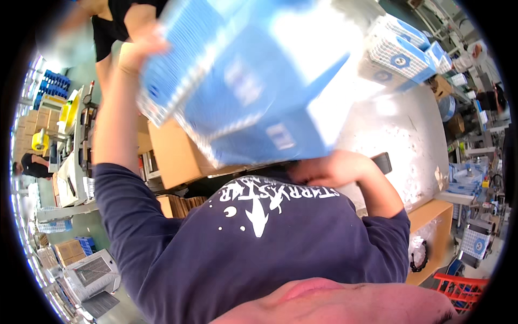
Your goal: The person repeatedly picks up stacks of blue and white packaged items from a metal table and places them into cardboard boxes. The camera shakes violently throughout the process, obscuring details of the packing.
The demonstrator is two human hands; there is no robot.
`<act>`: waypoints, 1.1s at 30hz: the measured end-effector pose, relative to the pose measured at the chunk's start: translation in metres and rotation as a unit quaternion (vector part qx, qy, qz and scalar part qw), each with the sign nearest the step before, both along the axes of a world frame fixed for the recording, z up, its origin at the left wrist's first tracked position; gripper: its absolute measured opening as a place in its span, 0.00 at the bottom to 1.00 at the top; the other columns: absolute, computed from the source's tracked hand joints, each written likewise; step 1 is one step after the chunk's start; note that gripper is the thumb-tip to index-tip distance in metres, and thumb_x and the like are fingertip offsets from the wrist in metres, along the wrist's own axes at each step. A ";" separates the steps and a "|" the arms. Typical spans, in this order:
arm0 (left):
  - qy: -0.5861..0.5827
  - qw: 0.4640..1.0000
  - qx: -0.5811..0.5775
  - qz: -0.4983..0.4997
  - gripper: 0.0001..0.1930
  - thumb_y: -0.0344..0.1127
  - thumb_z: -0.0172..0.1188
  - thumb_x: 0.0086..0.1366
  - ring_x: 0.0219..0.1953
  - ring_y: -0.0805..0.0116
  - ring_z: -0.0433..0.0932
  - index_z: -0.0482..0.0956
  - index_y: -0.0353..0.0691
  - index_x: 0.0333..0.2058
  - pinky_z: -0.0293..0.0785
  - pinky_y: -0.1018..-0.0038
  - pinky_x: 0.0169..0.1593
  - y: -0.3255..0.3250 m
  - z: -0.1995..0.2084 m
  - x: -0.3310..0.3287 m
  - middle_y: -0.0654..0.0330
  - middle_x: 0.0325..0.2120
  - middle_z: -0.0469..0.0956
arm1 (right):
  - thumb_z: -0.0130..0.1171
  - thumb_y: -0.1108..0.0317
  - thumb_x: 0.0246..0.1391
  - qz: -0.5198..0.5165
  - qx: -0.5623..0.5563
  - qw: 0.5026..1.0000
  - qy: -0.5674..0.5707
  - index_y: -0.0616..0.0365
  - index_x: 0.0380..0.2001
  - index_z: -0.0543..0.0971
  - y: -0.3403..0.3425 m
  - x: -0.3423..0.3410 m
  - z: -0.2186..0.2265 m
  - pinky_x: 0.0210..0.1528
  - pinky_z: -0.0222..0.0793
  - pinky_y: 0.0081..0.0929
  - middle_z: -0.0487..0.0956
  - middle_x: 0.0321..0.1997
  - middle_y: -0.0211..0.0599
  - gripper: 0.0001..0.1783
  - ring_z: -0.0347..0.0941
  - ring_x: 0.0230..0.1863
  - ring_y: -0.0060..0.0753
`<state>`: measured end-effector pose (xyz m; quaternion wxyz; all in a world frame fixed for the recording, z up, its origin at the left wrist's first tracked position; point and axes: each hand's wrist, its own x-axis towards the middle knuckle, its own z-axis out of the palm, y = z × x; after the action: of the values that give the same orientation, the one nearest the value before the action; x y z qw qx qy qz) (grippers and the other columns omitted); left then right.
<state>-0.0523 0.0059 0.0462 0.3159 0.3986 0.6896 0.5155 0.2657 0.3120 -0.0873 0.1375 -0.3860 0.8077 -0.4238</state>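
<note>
A cluster of blue and white printed cartons [232, 102] is held up in front of my chest, smeared by motion. My left hand [144, 51] grips its far left side, the fingers closed against the carton there. At the near right corner, my right hand [329, 170] is curled under the cartons' lower edge. Its fingertips are partly hidden in shadow. Below the cartons' left part stands an open brown cardboard box [178, 154].
A white worktable [402, 129] spreads to the right, with a dark phone [382, 162] on it. More blue and white cartons [402, 54] stand at its far end. A person in black [121, 27] is close at far left. Another cardboard box [440, 227] sits at near right, beside a red crate [458, 289].
</note>
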 end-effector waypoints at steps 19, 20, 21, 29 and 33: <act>0.185 0.795 -0.397 0.419 0.34 0.53 0.47 0.62 0.63 0.56 0.53 0.57 0.33 0.58 0.56 0.65 0.61 -0.229 -0.300 0.048 0.46 0.59 0.57 | 0.67 0.52 0.38 -0.314 0.389 0.862 0.085 0.50 0.63 0.53 -0.085 -0.105 -0.060 0.63 0.51 0.44 0.54 0.66 0.42 0.50 0.49 0.66 0.46; -0.045 0.890 -0.218 0.398 0.32 0.52 0.45 0.64 0.63 0.59 0.55 0.58 0.33 0.58 0.57 0.64 0.60 -0.230 -0.291 0.051 0.47 0.59 0.58 | 0.66 0.45 0.36 -0.259 0.452 0.853 0.019 0.45 0.63 0.53 -0.083 -0.112 -0.069 0.65 0.42 0.50 0.47 0.69 0.34 0.52 0.38 0.70 0.44; -0.273 0.899 -0.017 0.341 0.30 0.50 0.43 0.65 0.62 0.62 0.56 0.59 0.33 0.58 0.59 0.63 0.59 -0.226 -0.267 0.051 0.49 0.58 0.59 | 0.64 0.42 0.36 -0.238 0.491 0.838 0.021 0.44 0.64 0.52 -0.077 -0.116 -0.080 0.65 0.41 0.51 0.47 0.69 0.34 0.52 0.38 0.70 0.43; 0.285 0.868 -0.403 -0.050 0.41 0.52 0.55 0.57 0.65 0.41 0.36 0.49 0.35 0.62 0.41 0.57 0.65 -0.071 -0.238 0.099 0.35 0.62 0.38 | 0.57 0.48 0.49 -0.538 0.341 0.768 0.064 0.56 0.56 0.65 0.019 -0.144 -0.127 0.65 0.46 0.41 0.62 0.62 0.45 0.35 0.51 0.66 0.43; -0.017 0.943 -0.248 -0.222 0.48 0.60 0.60 0.49 0.66 0.43 0.34 0.50 0.43 0.63 0.41 0.60 0.65 -0.115 -0.214 0.131 0.33 0.62 0.35 | 0.57 0.63 0.51 -0.433 -0.071 0.852 -0.286 0.58 0.56 0.65 0.034 -0.153 -0.086 0.60 0.56 0.31 0.64 0.60 0.46 0.29 0.57 0.62 0.38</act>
<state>0.0789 -0.1093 -0.1680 0.5231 0.4418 0.6838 0.2520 0.1127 0.3458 -0.1736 0.1367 0.1323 0.7859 -0.5883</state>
